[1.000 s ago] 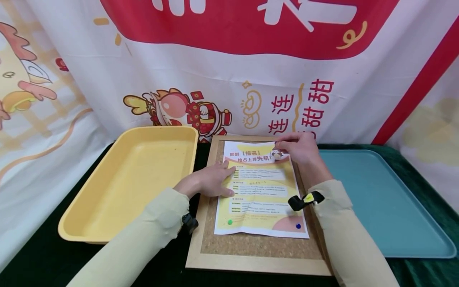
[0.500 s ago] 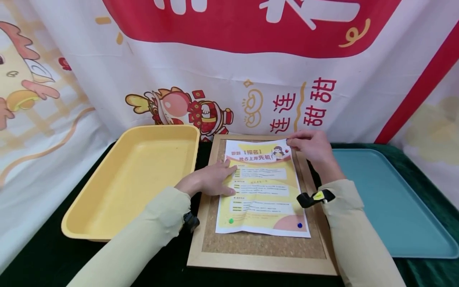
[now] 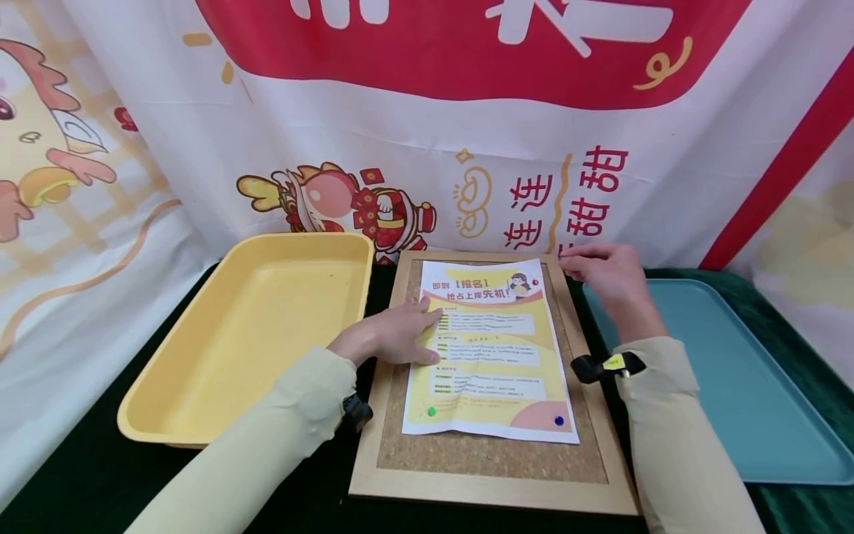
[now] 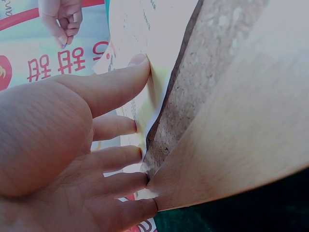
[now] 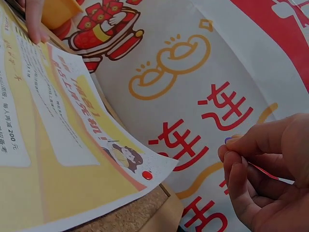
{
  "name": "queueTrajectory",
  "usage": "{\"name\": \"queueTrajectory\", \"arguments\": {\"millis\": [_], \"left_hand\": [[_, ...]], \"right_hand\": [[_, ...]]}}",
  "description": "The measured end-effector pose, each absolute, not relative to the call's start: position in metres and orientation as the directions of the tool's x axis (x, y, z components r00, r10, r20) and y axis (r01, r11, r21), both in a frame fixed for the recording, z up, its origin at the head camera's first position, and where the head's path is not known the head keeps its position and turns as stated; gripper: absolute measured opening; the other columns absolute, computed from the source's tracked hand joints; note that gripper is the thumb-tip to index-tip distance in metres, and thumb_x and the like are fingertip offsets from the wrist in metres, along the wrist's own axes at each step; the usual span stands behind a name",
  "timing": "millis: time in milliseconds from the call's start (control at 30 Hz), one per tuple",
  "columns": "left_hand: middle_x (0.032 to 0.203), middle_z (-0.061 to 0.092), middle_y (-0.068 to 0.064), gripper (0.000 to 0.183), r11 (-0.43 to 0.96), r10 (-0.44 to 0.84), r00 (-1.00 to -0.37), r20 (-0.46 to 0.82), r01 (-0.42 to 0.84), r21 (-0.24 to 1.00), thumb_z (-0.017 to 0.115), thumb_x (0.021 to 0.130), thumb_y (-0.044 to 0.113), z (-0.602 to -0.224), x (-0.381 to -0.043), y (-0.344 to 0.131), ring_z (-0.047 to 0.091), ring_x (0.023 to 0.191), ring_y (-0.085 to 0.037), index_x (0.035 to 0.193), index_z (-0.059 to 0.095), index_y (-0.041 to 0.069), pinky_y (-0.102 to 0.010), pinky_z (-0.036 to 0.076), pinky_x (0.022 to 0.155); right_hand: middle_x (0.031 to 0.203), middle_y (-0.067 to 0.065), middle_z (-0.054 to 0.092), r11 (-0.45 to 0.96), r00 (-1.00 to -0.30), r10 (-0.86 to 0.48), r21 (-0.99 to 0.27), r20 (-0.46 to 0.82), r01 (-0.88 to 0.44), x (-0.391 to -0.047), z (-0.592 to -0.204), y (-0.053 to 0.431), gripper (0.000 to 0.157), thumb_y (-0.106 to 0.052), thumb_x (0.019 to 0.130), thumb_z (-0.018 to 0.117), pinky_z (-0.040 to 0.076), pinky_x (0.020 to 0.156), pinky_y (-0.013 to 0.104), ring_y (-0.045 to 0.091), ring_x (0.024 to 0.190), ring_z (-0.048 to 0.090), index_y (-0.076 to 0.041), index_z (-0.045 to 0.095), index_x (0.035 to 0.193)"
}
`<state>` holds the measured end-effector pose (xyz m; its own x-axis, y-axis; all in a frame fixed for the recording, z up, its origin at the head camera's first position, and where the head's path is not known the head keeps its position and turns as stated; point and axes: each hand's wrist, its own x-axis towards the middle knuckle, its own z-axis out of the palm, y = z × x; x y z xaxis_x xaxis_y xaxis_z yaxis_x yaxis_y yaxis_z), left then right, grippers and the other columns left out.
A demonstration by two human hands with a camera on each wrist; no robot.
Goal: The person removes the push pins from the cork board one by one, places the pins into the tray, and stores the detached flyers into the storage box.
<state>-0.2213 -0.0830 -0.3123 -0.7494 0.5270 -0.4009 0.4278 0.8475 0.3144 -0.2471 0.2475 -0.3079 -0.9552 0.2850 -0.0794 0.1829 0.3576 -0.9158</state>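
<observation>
At the far left, a yellow tub (image 3: 267, 319) sits on the counter (image 3: 300, 489), which is draped in dark green cloth; no loose pieces show inside it. Just right of it, the left hand (image 3: 394, 332) reaches over the wooden frame of the corkboard (image 3: 490, 456), its fingers straight and spread, gripping nothing. They touch the left edge of the printed sheet (image 3: 490, 345), probably to steady the paper, whose edge lifts slightly from the cork in the left wrist view.

The sheet lies over the middle of the board, leaving a bare strip of cork below. A green pin (image 3: 431, 411) stands at its lower left, a blue pin (image 3: 559, 420) at its lower right, and a red pin (image 5: 147, 175) at its upper right, presumably to hold those corners down. The upper left corner shows no pin.

Near the board's upper right corner, the right hand (image 3: 610, 283) is off the paper, fingers curled with the tips closed on a small purple-blue piece (image 5: 228, 140), perhaps another pin. A fingertip pinch seems apt for something so tiny. Farthest right, a flat blue tray (image 3: 707, 371) rests partly behind the right sleeve (image 3: 687, 430).
</observation>
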Motion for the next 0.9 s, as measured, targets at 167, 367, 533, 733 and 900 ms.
{"name": "queueTrajectory", "arguments": {"millis": [167,367,533,733,900], "left_hand": [[0.18,0.006,-0.016,0.083,0.846,0.531,-0.746,-0.403,0.436,0.307,0.066,0.105,0.042,-0.312,-0.222,-0.082,0.007,0.167,-0.039,0.17,0.024,0.014,-0.051,0.014,0.136],[0.18,0.005,-0.015,0.083,0.849,0.524,-0.749,-0.406,0.425,0.313,0.067,0.104,0.042,-0.313,-0.222,-0.081,0.007,0.167,-0.038,0.17,0.024,0.014,-0.051,0.014,0.136],[0.18,0.005,-0.015,0.083,0.851,0.521,-0.752,-0.405,0.42,0.314,0.067,0.104,0.042,-0.312,-0.222,-0.083,0.007,0.167,-0.038,0.17,0.024,0.014,-0.051,0.014,0.136],[0.179,0.007,-0.016,0.083,0.85,0.523,-0.752,-0.4,0.428,0.307,0.067,0.104,0.042,-0.313,-0.221,-0.083,0.007,0.167,-0.039,0.17,0.024,0.014,-0.052,0.015,0.135],[0.179,0.009,-0.018,0.083,0.845,0.533,-0.75,-0.392,0.442,0.301,0.067,0.104,0.041,-0.314,-0.221,-0.084,0.009,0.167,-0.041,0.17,0.025,0.012,-0.053,0.017,0.135]], "right_hand": [[0.144,0.011,0.061,0.36,-0.952,0.296,-0.914,-0.08,0.189,-0.246,-0.31,0.254,0.037,-0.027,0.104,0.069,0.051,0.113,0.046,0.025,0.119,0.057,-0.008,0.072,0.135],[0.14,0.008,0.061,0.358,-0.952,0.296,-0.915,-0.08,0.188,-0.244,-0.31,0.259,0.041,-0.031,0.104,0.07,0.053,0.112,0.043,0.024,0.116,0.056,-0.007,0.071,0.137],[0.131,0.005,0.064,0.36,-0.953,0.294,-0.917,-0.065,0.173,-0.243,-0.309,0.262,0.041,-0.032,0.105,0.069,0.055,0.103,0.034,0.021,0.113,0.056,-0.006,0.071,0.136],[0.126,0.001,0.066,0.359,-0.952,0.303,-0.919,-0.052,0.164,-0.242,-0.311,0.27,0.045,-0.038,0.104,0.068,0.056,0.098,0.029,0.018,0.111,0.057,-0.006,0.071,0.137],[0.132,0.002,0.064,0.356,-0.949,0.307,-0.917,-0.067,0.18,-0.241,-0.313,0.277,0.045,-0.039,0.105,0.067,0.054,0.106,0.036,0.018,0.116,0.055,-0.009,0.069,0.14]]}}
